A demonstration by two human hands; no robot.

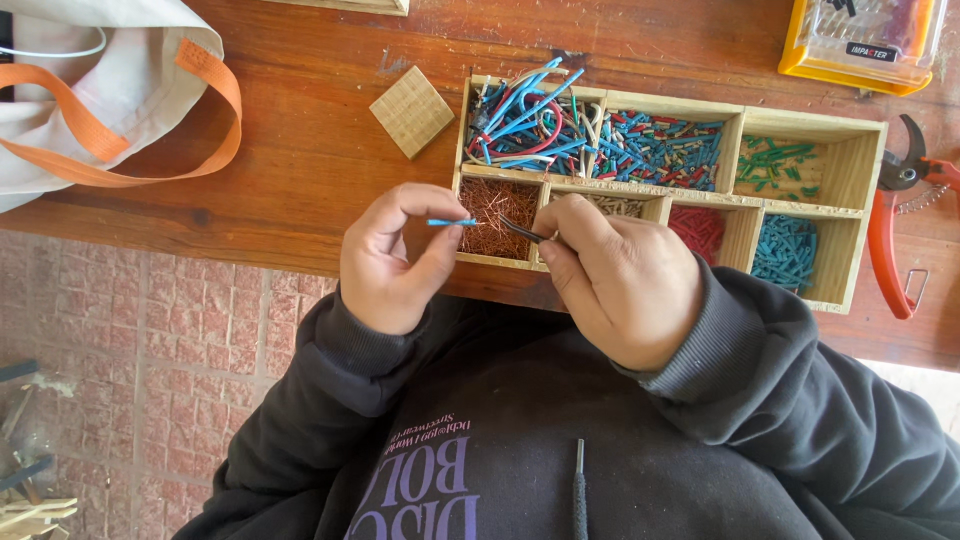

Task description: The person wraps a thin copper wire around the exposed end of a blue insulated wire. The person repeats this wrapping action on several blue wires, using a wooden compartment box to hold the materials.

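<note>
Wide view first: a worn wooden table runs across the top, and sitting on its near edge is a wooden compartment tray, sorted by colour — a tangle of long blue, red and white wires top left, chopped red and blue sleeve pieces beside it, green bits further along, stripped copper strands in the front left bay, then red and blue offcuts. Off to the side, a cream tote bag with orange straps, a small wooden square, a yellow-framed clear case and red-handled cutters. Now down to the action, just in front of the copper bay: the left hand is curled, thumb and forefinger pinched on a short blue wire held level, its free end pointing right. The right hand is closed round a slim dark tool, tweezers or a fine stripper, I can't tell which, its tip just beside that free end, nearly touching. To my eye, the trick here is a firm pinch close to the wire's end so it doesn't bend, the tool biting only the insulation, and a straight pull along the wire, all over the tray so whatever drops lands in a bay.
</note>
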